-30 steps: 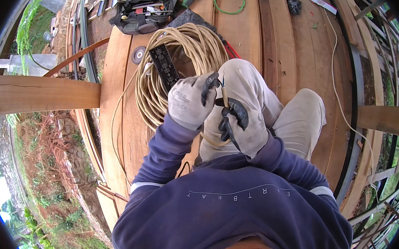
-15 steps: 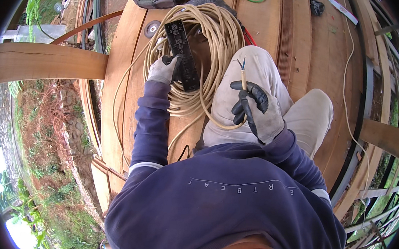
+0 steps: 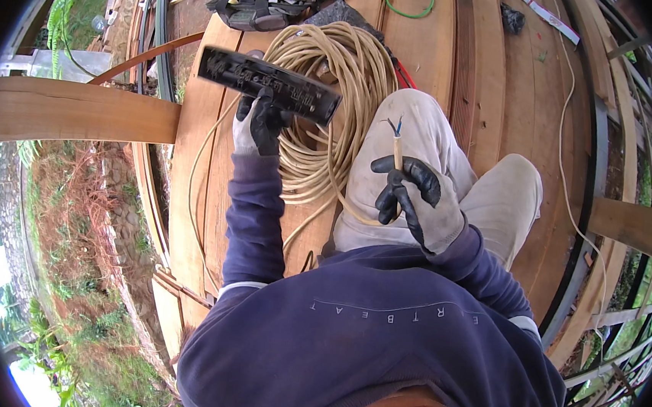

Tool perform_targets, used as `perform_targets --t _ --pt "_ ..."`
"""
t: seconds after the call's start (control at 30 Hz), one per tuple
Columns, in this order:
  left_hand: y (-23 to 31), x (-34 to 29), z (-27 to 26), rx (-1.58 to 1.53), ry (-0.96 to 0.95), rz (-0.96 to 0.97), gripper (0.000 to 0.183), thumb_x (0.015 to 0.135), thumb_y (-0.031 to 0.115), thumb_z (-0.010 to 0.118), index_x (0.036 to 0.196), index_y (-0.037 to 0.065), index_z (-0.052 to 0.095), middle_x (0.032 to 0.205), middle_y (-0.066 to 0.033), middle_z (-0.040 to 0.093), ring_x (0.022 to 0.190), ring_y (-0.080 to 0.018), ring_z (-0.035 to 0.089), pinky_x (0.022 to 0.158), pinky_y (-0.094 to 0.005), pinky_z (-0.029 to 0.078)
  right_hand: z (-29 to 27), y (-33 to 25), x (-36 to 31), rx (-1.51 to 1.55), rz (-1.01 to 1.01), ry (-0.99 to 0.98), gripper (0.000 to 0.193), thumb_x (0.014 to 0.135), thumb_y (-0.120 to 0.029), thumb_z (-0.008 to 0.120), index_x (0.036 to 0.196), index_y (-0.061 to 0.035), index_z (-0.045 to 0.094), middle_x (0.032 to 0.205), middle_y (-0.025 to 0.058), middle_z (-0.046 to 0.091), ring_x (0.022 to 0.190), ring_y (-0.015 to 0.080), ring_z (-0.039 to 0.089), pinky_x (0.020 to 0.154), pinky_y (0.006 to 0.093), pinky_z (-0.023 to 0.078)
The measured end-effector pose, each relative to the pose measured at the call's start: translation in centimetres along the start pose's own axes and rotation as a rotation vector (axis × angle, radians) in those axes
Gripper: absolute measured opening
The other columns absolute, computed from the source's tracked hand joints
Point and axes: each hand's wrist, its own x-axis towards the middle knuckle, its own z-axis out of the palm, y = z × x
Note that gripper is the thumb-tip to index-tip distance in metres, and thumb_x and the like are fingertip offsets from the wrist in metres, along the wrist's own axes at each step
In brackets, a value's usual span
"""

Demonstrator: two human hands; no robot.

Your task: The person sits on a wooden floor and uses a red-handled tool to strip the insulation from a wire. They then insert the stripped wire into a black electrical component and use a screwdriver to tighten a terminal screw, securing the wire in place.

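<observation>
Cable end (image 3: 398, 149) pinched by the gloved fingers (image 3: 422, 177) of your right hand (image 3: 426, 202), its split wires (image 3: 398, 127) pointing away from you over your leg (image 3: 433, 126), black strip (image 3: 270, 83) gripped in your left hand (image 3: 260, 126), its right end over the coil (image 3: 360, 76), bag (image 3: 264, 16) beyond.

navy sweatshirt (image 3: 367, 360), white chest lettering (image 3: 390, 318), white sleeve bands (image 3: 241, 287); pale trousers (image 3: 491, 201); hands (image 3: 429, 200) in grey-black gloves (image 3: 246, 134).

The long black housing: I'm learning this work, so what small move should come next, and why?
Probably bring the long black housing closer to the beige cable's tip: the left hand holds the housing well apart, while the right hand holds the cable with its thin wires exposed and spread.
</observation>
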Motion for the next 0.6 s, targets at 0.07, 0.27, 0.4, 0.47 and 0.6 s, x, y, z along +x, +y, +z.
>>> perform_targets --t 0.07,0.27,0.4,0.47,0.6 --pt "0.8 -1.6 4.1 -0.241 -0.093 0.091 0.044 0.102 0.013 0.057 0.142 -0.001 0.045 0.119 -0.0100 0.063 0.092 -0.0150 0.064 0.068 -0.0235 0.054 0.5 -0.1 0.0 0.075 -0.045 0.011 0.032 0.104 -0.018 0.047 0.124 0.0040 0.059 0.071 0.0055 0.062 0.063 0.0120 0.061 0.063 0.0262 0.052" --pt "-1.3 -4.3 7.7 -0.528 -0.303 0.029 0.040 0.097 0.020 0.064 0.134 0.008 0.055 0.123 -0.0124 0.064 0.101 -0.0219 0.064 0.080 -0.0355 0.053 0.1 -0.7 0.5 0.005 -0.158 0.072 0.027 0.101 -0.001 0.046 0.122 0.0056 0.061 0.083 0.0070 0.066 0.071 0.0117 0.064 0.066 0.0257 0.054" --pt "-2.6 -5.0 8.7 -0.739 -0.433 -0.027 0.041 0.095 0.018 0.066 0.134 0.008 0.056 0.133 -0.0129 0.061 0.112 -0.0236 0.061 0.091 -0.0388 0.052 0.1 -1.9 0.7 0.122 -0.128 0.051 0.028 0.101 -0.003 0.047 0.124 0.0049 0.060 0.080 0.0057 0.065 0.070 0.0103 0.063 0.066 0.0249 0.053" --pt "-2.7 -5.6 9.3 -0.765 -0.421 -0.061 0.044 0.094 0.017 0.066 0.136 0.007 0.054 0.137 -0.0127 0.059 0.115 -0.0241 0.060 0.095 -0.0394 0.052 0.0 -1.7 0.8 0.108 -0.168 0.073 0.028 0.099 -0.002 0.051 0.124 0.0044 0.061 0.082 0.0067 0.067 0.072 0.0114 0.065 0.067 0.0256 0.054" --pt "-2.8 -6.3 9.7 -0.808 -0.458 -0.116 0.055 0.092 0.012 0.067 0.143 0.005 0.049 0.142 -0.0120 0.055 0.122 -0.0261 0.059 0.102 -0.0402 0.053 0.2 0.1 1.7 -0.013 -0.289 0.263 0.028 0.094 -0.001 0.059 0.122 0.0034 0.062 0.090 0.0093 0.070 0.079 0.0136 0.068 0.071 0.0266 0.055"
